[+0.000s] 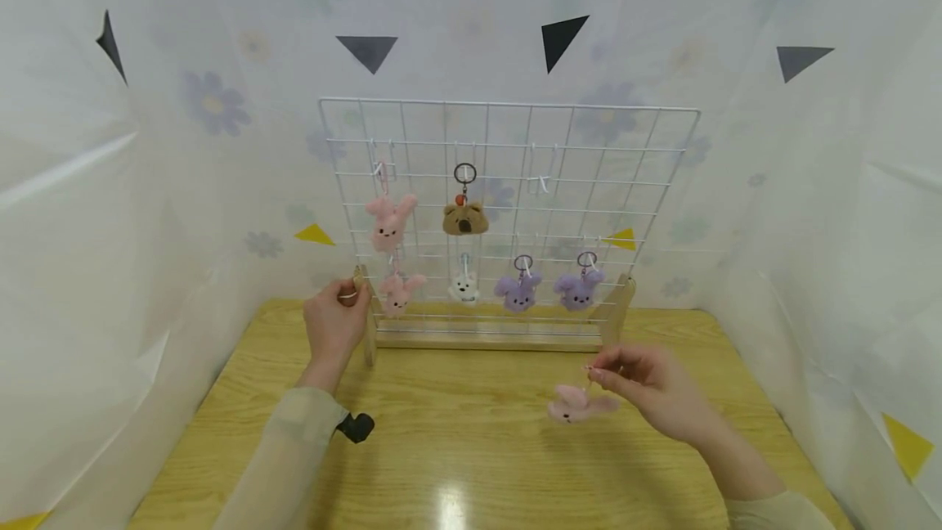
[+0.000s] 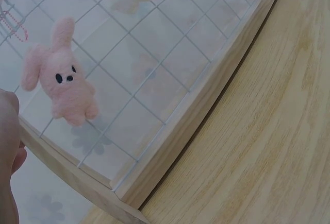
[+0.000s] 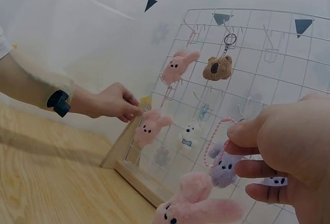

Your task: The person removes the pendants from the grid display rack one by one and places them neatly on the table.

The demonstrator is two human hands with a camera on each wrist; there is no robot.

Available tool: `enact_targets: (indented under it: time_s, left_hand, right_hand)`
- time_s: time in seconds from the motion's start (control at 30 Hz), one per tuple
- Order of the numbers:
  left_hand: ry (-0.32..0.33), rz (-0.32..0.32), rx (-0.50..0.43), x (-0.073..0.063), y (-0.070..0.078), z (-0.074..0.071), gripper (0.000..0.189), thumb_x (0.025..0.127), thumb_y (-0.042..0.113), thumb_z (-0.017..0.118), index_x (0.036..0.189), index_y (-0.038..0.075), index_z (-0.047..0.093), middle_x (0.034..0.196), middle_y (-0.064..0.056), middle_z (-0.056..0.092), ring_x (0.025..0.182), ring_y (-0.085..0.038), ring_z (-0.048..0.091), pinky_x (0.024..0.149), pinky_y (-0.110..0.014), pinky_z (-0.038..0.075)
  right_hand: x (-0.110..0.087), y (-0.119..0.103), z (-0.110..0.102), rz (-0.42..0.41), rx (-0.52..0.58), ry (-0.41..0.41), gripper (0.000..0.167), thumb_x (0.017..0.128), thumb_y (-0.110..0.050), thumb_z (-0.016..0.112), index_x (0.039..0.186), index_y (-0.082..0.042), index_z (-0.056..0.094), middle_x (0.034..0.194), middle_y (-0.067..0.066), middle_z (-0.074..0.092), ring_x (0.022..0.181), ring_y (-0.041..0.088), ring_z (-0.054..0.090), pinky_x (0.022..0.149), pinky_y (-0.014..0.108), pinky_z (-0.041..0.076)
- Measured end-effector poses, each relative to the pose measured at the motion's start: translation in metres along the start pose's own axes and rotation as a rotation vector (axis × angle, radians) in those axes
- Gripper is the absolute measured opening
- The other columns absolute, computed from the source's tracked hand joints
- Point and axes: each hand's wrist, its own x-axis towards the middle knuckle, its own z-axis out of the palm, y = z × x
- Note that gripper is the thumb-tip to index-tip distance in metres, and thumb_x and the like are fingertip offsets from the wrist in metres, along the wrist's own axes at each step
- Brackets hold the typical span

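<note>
My right hand (image 1: 648, 387) pinches the pink bead chain (image 3: 210, 144) of a pink plush bunny keychain (image 1: 577, 405), which dangles over the table in front of the rack's right side. My left hand (image 1: 338, 319) grips the top of the wooden side stand (image 1: 370, 334) at the left of the white wire grid rack (image 1: 508, 109). Beside that hand hangs a pink bunny (image 2: 69, 77), with another pink bunny (image 1: 390, 222) above it. A brown bear keychain (image 1: 465, 219) hangs at upper middle, over a white plush (image 1: 464, 288). Two purple plush keychains (image 1: 518, 293) hang at lower right.
A bare white hook (image 1: 543, 184) sits at the rack's upper right. The rack's wooden base bar (image 1: 486, 340) rests on the wood-grain table (image 1: 456, 432). Floral sheeting (image 1: 471, 23) with black and yellow triangles surrounds the table at the back and sides.
</note>
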Motion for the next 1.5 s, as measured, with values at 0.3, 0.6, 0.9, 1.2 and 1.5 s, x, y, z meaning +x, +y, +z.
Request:
enact_targets:
  time_s: [0.3,0.6,0.9,1.2,1.5]
  left_hand:
    - [0.0,0.011,-0.007,0.001,0.001,0.0,0.022,0.097,0.022,0.077,0.099,0.0,0.079,0.09,-0.016,0.078,0.076,-0.026,0.078,0.065,-0.046,0.065]
    - [0.014,0.029,-0.012,0.002,0.0,0.0,0.019,0.096,0.018,0.077,0.098,-0.001,0.079,0.089,-0.016,0.078,0.075,-0.028,0.078,0.066,-0.047,0.065]
    - [0.013,0.017,-0.007,0.003,0.0,0.0,0.019,0.097,0.018,0.076,0.098,0.0,0.079,0.089,-0.016,0.078,0.075,-0.028,0.078,0.067,-0.049,0.065]
    - [0.004,0.002,-0.009,0.002,0.001,0.0,0.019,0.097,0.018,0.076,0.098,0.0,0.079,0.09,-0.017,0.078,0.077,-0.028,0.078,0.067,-0.048,0.065]
    - [-0.001,0.001,-0.016,0.0,0.003,0.0,0.019,0.097,0.018,0.077,0.1,-0.001,0.078,0.091,-0.017,0.078,0.077,-0.029,0.078,0.067,-0.048,0.065]
  right_hand:
    - [-0.008,0.014,0.0,-0.048,-0.003,-0.034,0.02,0.102,0.005,0.066,0.106,-0.012,0.074,0.099,0.003,0.075,0.086,0.017,0.071,0.069,0.033,0.061]
    - [-0.017,0.027,0.001,0.009,-0.034,-0.034,0.016,0.103,0.0,0.066,0.105,-0.014,0.075,0.099,0.0,0.076,0.086,0.016,0.071,0.069,0.035,0.061]
    - [-0.019,0.038,0.001,0.042,-0.016,-0.058,0.014,0.105,-0.002,0.064,0.108,-0.011,0.075,0.101,0.002,0.075,0.083,0.026,0.071,0.068,0.035,0.061]
    - [-0.018,0.057,0.002,0.06,-0.019,-0.056,0.011,0.105,-0.003,0.065,0.106,-0.009,0.074,0.101,0.002,0.075,0.083,0.017,0.07,0.066,0.037,0.062]
    - [-0.009,0.07,0.008,0.049,-0.129,0.001,0.01,0.105,-0.007,0.067,0.105,-0.014,0.075,0.096,-0.003,0.075,0.078,0.026,0.068,0.065,0.029,0.058]
